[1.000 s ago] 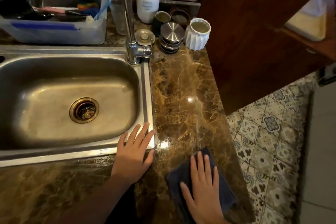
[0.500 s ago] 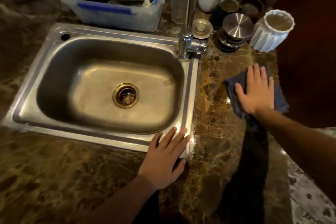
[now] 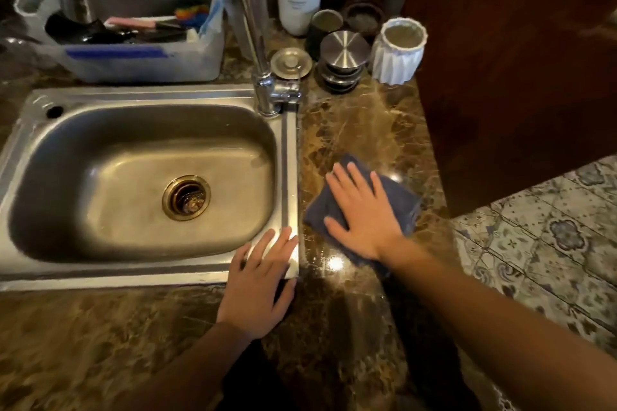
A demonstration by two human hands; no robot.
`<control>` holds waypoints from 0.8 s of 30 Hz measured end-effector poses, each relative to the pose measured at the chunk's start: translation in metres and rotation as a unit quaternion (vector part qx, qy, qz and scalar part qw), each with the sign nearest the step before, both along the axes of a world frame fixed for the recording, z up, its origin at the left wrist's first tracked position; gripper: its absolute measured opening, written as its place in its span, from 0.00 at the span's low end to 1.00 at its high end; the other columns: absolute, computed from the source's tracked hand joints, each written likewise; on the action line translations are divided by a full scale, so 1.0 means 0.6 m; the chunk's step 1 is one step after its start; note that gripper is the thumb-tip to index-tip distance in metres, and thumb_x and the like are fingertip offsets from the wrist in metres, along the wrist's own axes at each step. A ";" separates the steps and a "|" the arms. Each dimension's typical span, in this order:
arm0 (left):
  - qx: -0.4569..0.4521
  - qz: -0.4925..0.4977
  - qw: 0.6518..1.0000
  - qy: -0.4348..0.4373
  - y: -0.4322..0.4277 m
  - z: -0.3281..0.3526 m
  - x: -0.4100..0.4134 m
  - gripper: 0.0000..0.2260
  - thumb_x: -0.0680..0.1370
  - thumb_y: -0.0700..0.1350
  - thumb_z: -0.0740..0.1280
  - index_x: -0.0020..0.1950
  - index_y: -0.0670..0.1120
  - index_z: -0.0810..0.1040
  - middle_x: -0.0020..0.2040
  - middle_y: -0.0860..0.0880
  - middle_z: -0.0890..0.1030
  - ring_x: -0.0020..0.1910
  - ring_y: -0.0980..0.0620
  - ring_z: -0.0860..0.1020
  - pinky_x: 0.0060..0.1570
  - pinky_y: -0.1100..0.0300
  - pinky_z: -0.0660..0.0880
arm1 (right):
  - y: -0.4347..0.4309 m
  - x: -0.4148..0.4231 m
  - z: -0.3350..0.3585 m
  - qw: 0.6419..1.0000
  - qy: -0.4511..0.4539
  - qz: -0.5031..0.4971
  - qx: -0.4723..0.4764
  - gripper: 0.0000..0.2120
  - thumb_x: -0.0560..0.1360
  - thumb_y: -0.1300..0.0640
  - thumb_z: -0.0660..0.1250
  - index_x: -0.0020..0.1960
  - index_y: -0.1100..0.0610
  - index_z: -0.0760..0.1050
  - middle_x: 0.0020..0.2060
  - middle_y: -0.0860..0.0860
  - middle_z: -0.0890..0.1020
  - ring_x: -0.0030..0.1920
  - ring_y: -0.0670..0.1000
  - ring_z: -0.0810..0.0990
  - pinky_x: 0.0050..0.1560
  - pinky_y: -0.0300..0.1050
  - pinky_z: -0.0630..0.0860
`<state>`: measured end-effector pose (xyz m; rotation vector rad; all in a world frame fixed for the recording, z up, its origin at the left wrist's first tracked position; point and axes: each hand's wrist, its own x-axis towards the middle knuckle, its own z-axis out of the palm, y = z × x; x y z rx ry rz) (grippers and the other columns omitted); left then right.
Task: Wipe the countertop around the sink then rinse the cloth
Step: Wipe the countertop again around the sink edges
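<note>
Cloth (image 3: 400, 202) flat under right hand (image 3: 362, 213), beside sink (image 3: 288, 157).

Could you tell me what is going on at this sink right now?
A person is wiping the marble countertop just right of the sink. The right hand presses flat on a dark blue cloth lying on the stone, close to the sink's right rim. The left hand rests flat over the sink's front right corner. No water shows at the faucet, so the cloth is not yet being rinsed.
</note>
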<state>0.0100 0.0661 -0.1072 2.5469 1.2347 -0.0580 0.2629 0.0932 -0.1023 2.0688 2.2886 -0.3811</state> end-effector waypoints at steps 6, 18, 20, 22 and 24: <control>0.007 -0.003 1.000 -0.003 0.000 0.002 -0.003 0.27 0.78 0.54 0.57 0.77 0.50 0.61 0.78 0.52 0.61 0.75 0.49 0.61 0.68 0.45 0.63 | -0.167 -0.083 0.007 0.998 0.014 -0.061 -0.017 0.36 0.76 0.36 0.51 0.79 0.53 0.52 0.79 0.50 0.51 0.78 0.55 0.44 0.73 0.61 0.42; 0.009 -0.002 1.000 0.015 0.003 0.000 -0.002 0.27 0.78 0.56 0.56 0.77 0.51 0.61 0.77 0.51 0.61 0.75 0.48 0.62 0.68 0.45 0.62 | -0.165 -0.073 -0.001 0.960 -0.038 -0.277 -0.019 0.40 0.74 0.36 0.50 0.78 0.59 0.55 0.78 0.57 0.56 0.77 0.61 0.51 0.70 0.69 0.48; -0.003 0.004 1.000 0.016 0.004 -0.003 -0.004 0.27 0.79 0.56 0.55 0.78 0.52 0.58 0.78 0.52 0.58 0.76 0.49 0.58 0.70 0.47 0.58 | -0.108 -0.032 -0.003 0.950 -0.022 -0.312 -0.019 0.40 0.75 0.35 0.45 0.79 0.57 0.49 0.79 0.55 0.50 0.78 0.59 0.44 0.72 0.68 0.44; -0.007 0.004 1.000 0.013 0.004 -0.003 -0.005 0.27 0.79 0.56 0.54 0.78 0.53 0.57 0.79 0.53 0.57 0.77 0.50 0.56 0.71 0.47 0.55 | -0.044 0.007 -0.011 0.945 -0.017 -0.327 -0.004 0.40 0.74 0.35 0.44 0.79 0.57 0.48 0.79 0.54 0.48 0.78 0.59 0.43 0.72 0.68 0.42; -0.011 0.004 1.000 0.007 0.003 -0.002 -0.005 0.27 0.80 0.57 0.54 0.78 0.54 0.55 0.79 0.54 0.56 0.77 0.50 0.55 0.71 0.48 0.52 | 0.018 0.043 -0.017 0.947 -0.017 -0.321 0.015 0.39 0.74 0.36 0.45 0.79 0.57 0.49 0.79 0.55 0.49 0.78 0.59 0.44 0.72 0.69 0.43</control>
